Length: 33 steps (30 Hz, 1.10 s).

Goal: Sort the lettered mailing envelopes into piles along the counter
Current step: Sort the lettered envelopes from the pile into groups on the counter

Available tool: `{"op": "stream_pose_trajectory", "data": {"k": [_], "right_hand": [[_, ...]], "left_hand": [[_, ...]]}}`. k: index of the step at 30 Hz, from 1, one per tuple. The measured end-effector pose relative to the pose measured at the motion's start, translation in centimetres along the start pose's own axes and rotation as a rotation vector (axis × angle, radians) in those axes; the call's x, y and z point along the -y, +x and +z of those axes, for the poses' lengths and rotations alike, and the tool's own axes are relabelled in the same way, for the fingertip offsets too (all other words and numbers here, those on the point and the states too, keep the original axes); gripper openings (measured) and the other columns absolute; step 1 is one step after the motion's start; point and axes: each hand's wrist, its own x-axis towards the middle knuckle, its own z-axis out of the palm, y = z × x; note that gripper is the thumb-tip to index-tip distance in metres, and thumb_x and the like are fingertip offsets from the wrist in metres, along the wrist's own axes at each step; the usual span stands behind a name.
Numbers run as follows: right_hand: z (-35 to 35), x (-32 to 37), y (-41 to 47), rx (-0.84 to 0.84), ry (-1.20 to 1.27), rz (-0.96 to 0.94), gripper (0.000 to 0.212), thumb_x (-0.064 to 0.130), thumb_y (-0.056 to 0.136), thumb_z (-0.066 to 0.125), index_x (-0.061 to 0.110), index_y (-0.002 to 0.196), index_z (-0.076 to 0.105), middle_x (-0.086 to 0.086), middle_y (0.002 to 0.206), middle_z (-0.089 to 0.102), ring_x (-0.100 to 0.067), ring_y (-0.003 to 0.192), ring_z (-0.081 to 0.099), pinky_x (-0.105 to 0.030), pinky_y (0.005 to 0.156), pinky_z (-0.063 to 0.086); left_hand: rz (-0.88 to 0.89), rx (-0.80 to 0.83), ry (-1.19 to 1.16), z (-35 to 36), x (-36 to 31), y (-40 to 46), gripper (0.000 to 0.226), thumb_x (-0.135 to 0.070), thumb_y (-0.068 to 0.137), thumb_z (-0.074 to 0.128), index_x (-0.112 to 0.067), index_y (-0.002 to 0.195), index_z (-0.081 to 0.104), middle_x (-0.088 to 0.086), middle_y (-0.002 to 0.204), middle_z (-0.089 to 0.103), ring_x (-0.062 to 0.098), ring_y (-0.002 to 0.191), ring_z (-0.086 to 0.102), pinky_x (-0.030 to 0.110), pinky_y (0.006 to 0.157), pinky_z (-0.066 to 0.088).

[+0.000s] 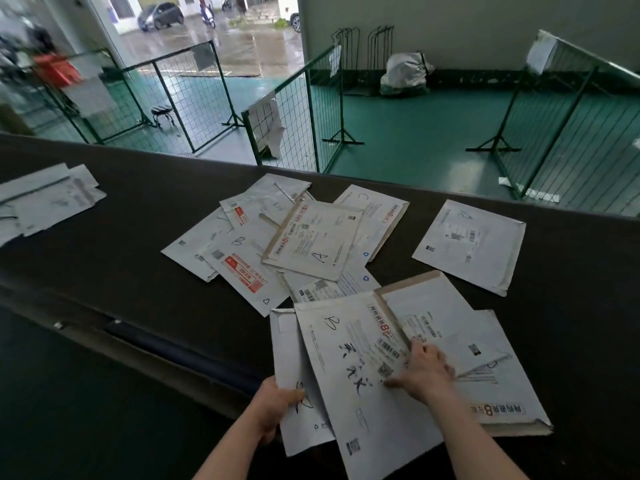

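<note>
Now the left hand (277,401) pinches a lower envelope (294,358) at the counter's (121,237) near edge, while the right hand (424,370) lies flat-fingered on the B envelope (346,368); light, flexible, probably slippery, best taken by an edge.

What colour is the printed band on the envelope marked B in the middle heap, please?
Red-orange with white print, on the white envelope marked B; the head view shows it.
</note>
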Motion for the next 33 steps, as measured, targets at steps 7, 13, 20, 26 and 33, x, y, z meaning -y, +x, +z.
{"op": "stream_pose_trajectory", "data": {"k": [7, 13, 20, 26, 33], "right_hand": [[1.6, 3.0, -0.7, 0.008, 0.024, 0.041, 0.101, 0.066, 0.063, 0.084, 0.026, 0.142, 0.034, -0.008, 0.139, 0.042, -0.028, 0.129, 0.043, -0.047, 0.11, 0.038], [3.7, 5.5, -1.5, 0.004, 0.2, 0.042, 0.113, 0.065, 0.055, 0.09, 0.02, 0.145, 0.039, -0.01, 0.142, 0.042, -0.03, 0.131, 0.047, -0.047, 0.107, 0.045], [5.7, 12.7, -2.4, -0.011, 0.169, 0.057, 0.097, 0.08, 0.065, 0.072, 0.022, 0.14, 0.052, -0.012, 0.136, 0.052, -0.033, 0.126, 0.052, -0.043, 0.107, 0.045], [4.5, 23.0, -3.5, -0.023, 0.257, -0.006, 0.114, 0.066, 0.064, 0.087, 0.011, 0.152, 0.04, -0.016, 0.147, 0.042, -0.034, 0.136, 0.045, -0.045, 0.115, 0.039], [6.8, 31.6, -3.8, 0.047, 0.27, 0.014, 0.087, 0.061, 0.07, 0.086, 0.007, 0.129, 0.051, -0.01, 0.123, 0.062, -0.024, 0.098, 0.061, -0.033, 0.076, 0.053]], "left_hand": [[0.036, 0.002, 0.012, -3.9, 0.7, 0.0, 0.029, -0.005, 0.087, 0.075, -0.008, 0.114, 0.065, 0.017, 0.104, 0.076, 0.033, 0.095, 0.074, 0.041, 0.076, 0.061], [0.094, -0.058, -0.037, -7.1, 1.5, 1.1, 0.027, -0.001, 0.084, 0.076, 0.001, 0.111, 0.069, 0.02, 0.097, 0.076, 0.035, 0.088, 0.074, 0.043, 0.073, 0.063], [0.147, 0.005, -0.139, -13.4, 1.0, 3.0, 0.031, 0.003, 0.081, 0.077, 0.005, 0.112, 0.07, 0.02, 0.098, 0.077, 0.037, 0.092, 0.073, 0.042, 0.078, 0.06], [0.192, 0.014, -0.218, -23.0, -1.4, 3.3, 0.016, 0.001, 0.091, 0.069, 0.0, 0.106, 0.069, 0.015, 0.09, 0.076, 0.026, 0.079, 0.074, 0.028, 0.059, 0.058], [0.206, -0.085, -0.466, -33.1, -1.3, 3.7, 0.014, 0.002, 0.093, 0.064, -0.002, 0.105, 0.069, 0.017, 0.096, 0.077, 0.034, 0.086, 0.074, 0.037, 0.067, 0.06]]}}
